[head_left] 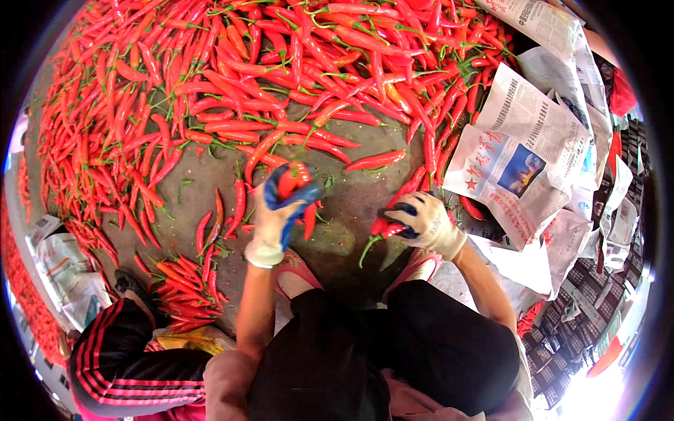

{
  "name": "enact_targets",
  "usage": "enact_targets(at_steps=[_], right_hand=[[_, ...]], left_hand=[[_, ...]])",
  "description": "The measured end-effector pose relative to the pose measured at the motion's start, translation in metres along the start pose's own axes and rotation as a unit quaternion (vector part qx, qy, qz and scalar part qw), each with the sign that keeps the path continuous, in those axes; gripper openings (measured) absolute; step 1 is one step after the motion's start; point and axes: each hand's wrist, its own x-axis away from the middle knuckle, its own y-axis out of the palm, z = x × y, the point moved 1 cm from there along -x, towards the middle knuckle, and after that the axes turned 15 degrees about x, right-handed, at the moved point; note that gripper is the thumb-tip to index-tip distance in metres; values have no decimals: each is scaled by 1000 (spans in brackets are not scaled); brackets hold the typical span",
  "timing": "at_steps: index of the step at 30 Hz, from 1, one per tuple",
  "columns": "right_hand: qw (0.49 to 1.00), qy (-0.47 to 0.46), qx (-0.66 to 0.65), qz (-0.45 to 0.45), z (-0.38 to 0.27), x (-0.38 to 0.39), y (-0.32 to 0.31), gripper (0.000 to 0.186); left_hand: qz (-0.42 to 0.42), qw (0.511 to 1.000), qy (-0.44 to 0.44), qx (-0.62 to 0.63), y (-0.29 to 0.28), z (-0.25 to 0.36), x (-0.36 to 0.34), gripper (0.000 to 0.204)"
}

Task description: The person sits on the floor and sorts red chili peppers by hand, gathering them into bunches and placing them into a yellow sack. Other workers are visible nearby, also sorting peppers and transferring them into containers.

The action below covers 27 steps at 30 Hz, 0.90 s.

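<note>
My left hand (272,221), in a white glove with a blue coated palm, is closed around red chili peppers (293,181); it is slightly blurred. Another chili tip hangs just beside its fingers. To the right, my right hand (432,223), gloved the same way, is curled over red chili peppers (384,229), with a green stem poking out toward my left. How many each hand holds is hidden by the gloves. Both hands are above the ground in front of my shoes. Beyond them spreads a large heap of red chili peppers (232,84) with green stems.
Newspaper sheets (519,161) lie along the right edge of the heap, more newspaper (67,266) at the left. A smaller bunch of chilies (186,295) sits by a seated person's striped trouser leg (133,361). Near it is a yellow bag (193,342). Loose chilies dot the grey ground (344,186).
</note>
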Motion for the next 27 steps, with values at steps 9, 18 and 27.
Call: enact_targets(at_steps=[9,18,27], right_hand=[[623,362,-631,288,12,38,-7,37],[652,273,-699,110,23,-9,24,53],[973,129,166,91,-25,-148,16,51]], left_hand=[[-192,613,93,-761,76,-88,-42,52],[-248,877,-47,-408,0,-61,51,31],[12,650,165,-742,-42,-20,16,56]])
